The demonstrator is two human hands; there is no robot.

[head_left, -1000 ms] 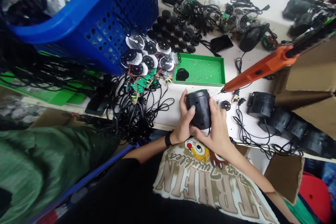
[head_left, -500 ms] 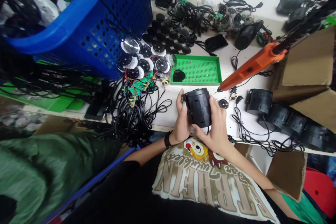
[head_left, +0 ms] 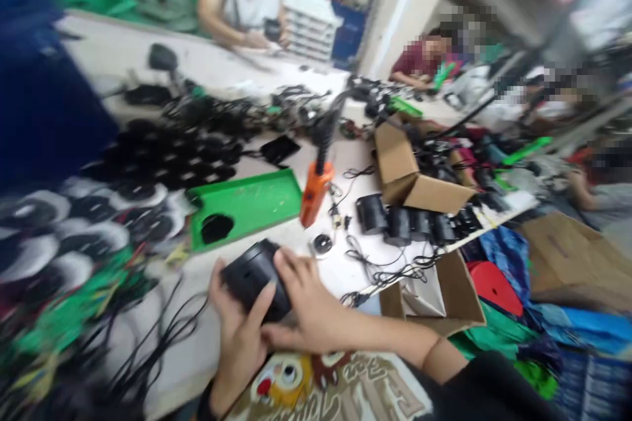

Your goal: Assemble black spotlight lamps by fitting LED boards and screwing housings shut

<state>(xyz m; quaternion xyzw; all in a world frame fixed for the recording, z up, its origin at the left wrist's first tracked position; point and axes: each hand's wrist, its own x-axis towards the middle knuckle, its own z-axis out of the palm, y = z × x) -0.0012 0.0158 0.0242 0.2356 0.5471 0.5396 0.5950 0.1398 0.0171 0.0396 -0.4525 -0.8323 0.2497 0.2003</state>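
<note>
Both of my hands hold a black plastic cylindrical housing point(head_left: 254, 276) above the white workbench point(head_left: 118, 46). My left hand point(head_left: 237, 335) cups it from below, with the thumb along its side. My right hand point(head_left: 306, 306) wraps over its near end. The picture is blurred, and the fingers hide part of the housing. Just beyond it lies a green perforated tray point(head_left: 244, 209) holding a black disc point(head_left: 217, 229). A small black round part point(head_left: 322, 244) sits to the right of my hands, below the tip of an orange electric screwdriver point(head_left: 315, 194).
A row of black housings point(head_left: 409, 227) stands by an open cardboard box point(head_left: 399, 171). Tangled black cables point(head_left: 148, 335) and round black parts on white paper point(head_left: 93, 223) lie left. A blue basket point(head_left: 39, 92) stands far left. Co-workers point(head_left: 241, 6) sit beyond.
My view has swung sharply right and tilted, showing more of the room, and the picture is blurred. The housing stays in both hands but now leans more onto its side.
</note>
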